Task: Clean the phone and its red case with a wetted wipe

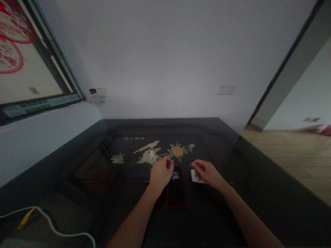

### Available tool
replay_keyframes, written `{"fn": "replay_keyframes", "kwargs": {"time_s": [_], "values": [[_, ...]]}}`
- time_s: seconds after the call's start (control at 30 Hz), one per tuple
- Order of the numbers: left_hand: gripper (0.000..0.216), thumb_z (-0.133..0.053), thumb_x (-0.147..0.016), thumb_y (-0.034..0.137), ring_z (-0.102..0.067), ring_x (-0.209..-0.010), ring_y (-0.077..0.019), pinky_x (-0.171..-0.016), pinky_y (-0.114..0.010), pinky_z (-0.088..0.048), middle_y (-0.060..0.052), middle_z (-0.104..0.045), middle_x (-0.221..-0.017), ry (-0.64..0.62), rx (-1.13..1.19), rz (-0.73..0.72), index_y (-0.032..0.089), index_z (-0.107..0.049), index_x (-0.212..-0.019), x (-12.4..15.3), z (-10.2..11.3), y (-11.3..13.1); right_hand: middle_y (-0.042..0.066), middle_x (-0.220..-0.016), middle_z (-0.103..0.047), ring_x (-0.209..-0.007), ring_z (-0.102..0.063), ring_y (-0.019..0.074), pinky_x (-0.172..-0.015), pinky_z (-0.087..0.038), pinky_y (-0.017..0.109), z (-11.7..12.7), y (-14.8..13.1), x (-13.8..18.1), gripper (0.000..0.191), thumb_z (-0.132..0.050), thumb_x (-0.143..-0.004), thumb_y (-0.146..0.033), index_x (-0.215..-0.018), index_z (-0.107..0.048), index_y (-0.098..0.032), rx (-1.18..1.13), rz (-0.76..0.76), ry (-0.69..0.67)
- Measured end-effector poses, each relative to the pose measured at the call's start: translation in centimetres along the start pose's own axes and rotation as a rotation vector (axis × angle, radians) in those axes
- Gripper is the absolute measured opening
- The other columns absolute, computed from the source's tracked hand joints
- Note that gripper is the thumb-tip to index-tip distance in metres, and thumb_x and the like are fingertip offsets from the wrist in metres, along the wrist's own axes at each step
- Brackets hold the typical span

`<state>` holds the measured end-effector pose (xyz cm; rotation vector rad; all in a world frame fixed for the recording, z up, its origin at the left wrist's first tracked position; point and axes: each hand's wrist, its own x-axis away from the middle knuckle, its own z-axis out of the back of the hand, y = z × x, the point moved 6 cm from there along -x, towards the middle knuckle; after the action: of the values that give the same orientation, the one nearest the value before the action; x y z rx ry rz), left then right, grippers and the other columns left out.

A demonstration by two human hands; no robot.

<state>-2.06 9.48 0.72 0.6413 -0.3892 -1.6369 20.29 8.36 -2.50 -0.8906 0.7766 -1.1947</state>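
My left hand [162, 172] is closed, its thumb and fingers curled together beside the top left of a phone. Whatever it may pinch is too small to make out. The phone [177, 193] lies flat with a red edge, its dark screen showing large digits. Just beyond my left hand stands a small clear bottle [152, 157]. To the right of the phone, my right hand [205, 171] is closed with thumb and fingertips together. Under its fingers is a white piece of paper or tissue [194, 177]; I cannot tell whether they grip it.
The dark glossy table [219, 220] bears a bird-and-flower picture [177, 151] and reaches the wall. A white cable [59, 233] with a yellow tag [26, 218] is at lower left. A small pale sliver [231, 182] lies right of my right hand. Wall sockets [226, 90] are behind.
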Motion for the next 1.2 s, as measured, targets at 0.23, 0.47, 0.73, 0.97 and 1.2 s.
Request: {"fn": "replay_keyframes", "kwargs": {"time_s": [0.23,0.47,0.73,0.97,1.2], "values": [[0.023,-0.049,-0.098,0.044,-0.067,-0.083,-0.0184,-0.069,-0.027,-0.043,-0.002,-0.072,-0.096,-0.055,-0.153,0.044,0.025,-0.061,-0.094,0.2,-0.3,-0.4,0.0,-0.066,-0.064,-0.054,-0.061,0.014,-0.051,-0.048,0.023,0.0,-0.3,0.2,0.043,-0.051,-0.096,-0.058,-0.099,-0.067,-0.018,-0.011,-0.007,-0.015],[0.033,-0.046,-0.098,0.052,-0.069,-0.09,-0.0231,-0.076,-0.031,-0.048,-0.008,-0.069,-0.107,-0.138,-0.289,0.077,0.022,-0.059,-0.107,0.7,-1.4,-0.9,0.0,-0.065,-0.064,-0.054,-0.061,0.0139,-0.05,-0.046,0.023,0.0,-0.2,0.1,0.044,-0.051,-0.095,-0.058,-0.099,-0.067,-0.018,-0.005,-0.016,-0.018],[0.035,-0.043,-0.099,0.051,-0.071,-0.091,-0.0252,-0.075,-0.033,-0.049,-0.008,-0.07,-0.103,-0.152,-0.288,0.056,0.021,-0.06,-0.108,0.8,-1.3,-0.7,0.001,-0.066,-0.065,-0.054,-0.062,0.0145,-0.051,-0.046,0.024,-0.1,-0.3,0.1,0.047,-0.051,-0.094,-0.062,-0.099,-0.067,-0.018,0.008,-0.025,-0.016],[0.038,-0.043,-0.099,0.054,-0.071,-0.09,-0.0263,-0.075,-0.034,-0.049,-0.009,-0.071,-0.102,-0.145,-0.282,0.052,0.022,-0.059,-0.107,0.9,-1.1,-0.6,0.0,-0.066,-0.065,-0.054,-0.062,0.0141,-0.051,-0.047,0.024,-0.1,-0.5,0.2,0.045,-0.051,-0.095,-0.059,-0.099,-0.067,-0.018,0.009,-0.024,-0.027],[0.06,-0.046,-0.089,0.072,-0.07,-0.093,-0.031,-0.078,-0.037,-0.05,-0.014,-0.067,-0.112,-0.131,-0.331,0.039,0.02,-0.056,-0.117,1.7,-1.6,0.1,0.0,-0.066,-0.065,-0.055,-0.062,0.0141,-0.052,-0.048,0.024,-0.3,-0.4,0.1,0.044,-0.052,-0.095,-0.059,-0.098,-0.067,-0.018,-0.001,-0.024,-0.034]]}}
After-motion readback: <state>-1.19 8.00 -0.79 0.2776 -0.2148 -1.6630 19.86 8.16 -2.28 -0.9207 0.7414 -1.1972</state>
